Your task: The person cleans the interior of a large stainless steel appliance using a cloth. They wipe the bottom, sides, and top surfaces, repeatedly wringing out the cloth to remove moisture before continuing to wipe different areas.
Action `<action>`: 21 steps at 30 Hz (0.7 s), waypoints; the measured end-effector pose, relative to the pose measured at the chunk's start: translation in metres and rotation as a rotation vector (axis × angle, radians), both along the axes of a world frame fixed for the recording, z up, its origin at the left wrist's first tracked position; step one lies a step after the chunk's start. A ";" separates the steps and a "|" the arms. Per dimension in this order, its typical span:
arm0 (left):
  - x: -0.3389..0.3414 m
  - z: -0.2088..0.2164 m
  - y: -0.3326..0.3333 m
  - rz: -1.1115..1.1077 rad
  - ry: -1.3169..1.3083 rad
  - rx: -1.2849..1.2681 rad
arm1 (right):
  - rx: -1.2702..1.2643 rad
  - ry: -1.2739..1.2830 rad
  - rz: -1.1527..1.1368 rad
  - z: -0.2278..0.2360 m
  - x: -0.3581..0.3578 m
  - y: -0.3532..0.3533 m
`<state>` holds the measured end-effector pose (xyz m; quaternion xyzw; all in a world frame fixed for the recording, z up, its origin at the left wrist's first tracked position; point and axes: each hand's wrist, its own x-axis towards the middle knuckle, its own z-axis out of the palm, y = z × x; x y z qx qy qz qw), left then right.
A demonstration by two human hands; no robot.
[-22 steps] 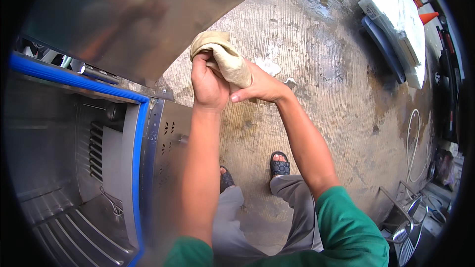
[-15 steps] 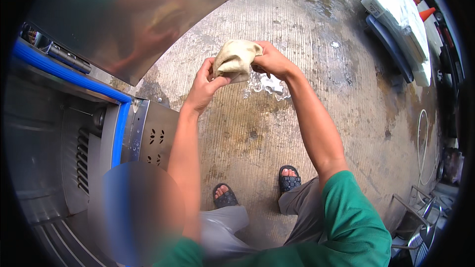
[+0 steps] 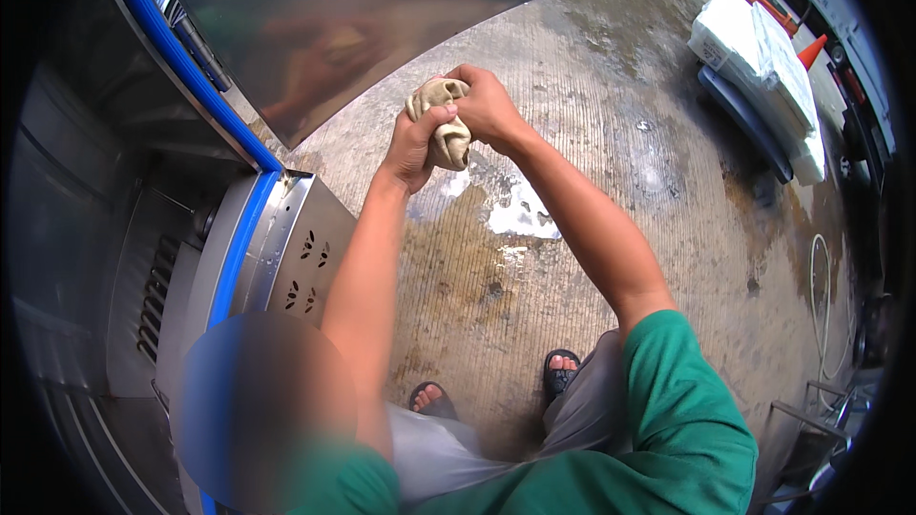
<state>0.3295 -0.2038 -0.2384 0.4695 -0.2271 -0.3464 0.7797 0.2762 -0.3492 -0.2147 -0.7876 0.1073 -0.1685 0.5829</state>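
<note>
A damp-looking beige cloth (image 3: 452,145) is bunched and twisted between my two hands, held out in front of me over the floor. My left hand (image 3: 412,148) is wrapped round its near left side, with the thumb pressed on top. My right hand (image 3: 487,105) grips it from the right and far side, its fingers partly hidden behind the cloth. Below the hands, a shiny wet patch (image 3: 520,210) spreads over the grooved concrete floor (image 3: 611,257).
At my left stands a metal cabinet with a blue door seal (image 3: 243,267) and a perforated panel (image 3: 310,257). Its metal door (image 3: 363,19) hangs open ahead. White wrapped packages (image 3: 754,62) lie on a dark cart (image 3: 744,124) at far right, near a hose (image 3: 819,305) and metal frame (image 3: 811,420).
My hands have drawn closer together and squeezed the cloth into a tighter bundle. The view has shifted slightly, and the wet patch below looks larger.
</note>
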 end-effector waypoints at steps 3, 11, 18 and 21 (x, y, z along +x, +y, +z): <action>-0.002 0.006 -0.004 0.250 -0.013 0.051 | -0.463 -0.146 -0.083 -0.002 -0.004 0.002; -0.001 0.021 -0.012 0.470 0.048 -0.030 | 0.769 -0.029 0.597 0.003 -0.025 0.012; -0.020 0.010 -0.010 0.407 -0.497 0.098 | 1.200 0.014 0.831 -0.009 -0.046 -0.012; -0.025 0.002 -0.001 0.268 -0.650 0.286 | 0.805 0.091 0.676 -0.019 -0.047 -0.018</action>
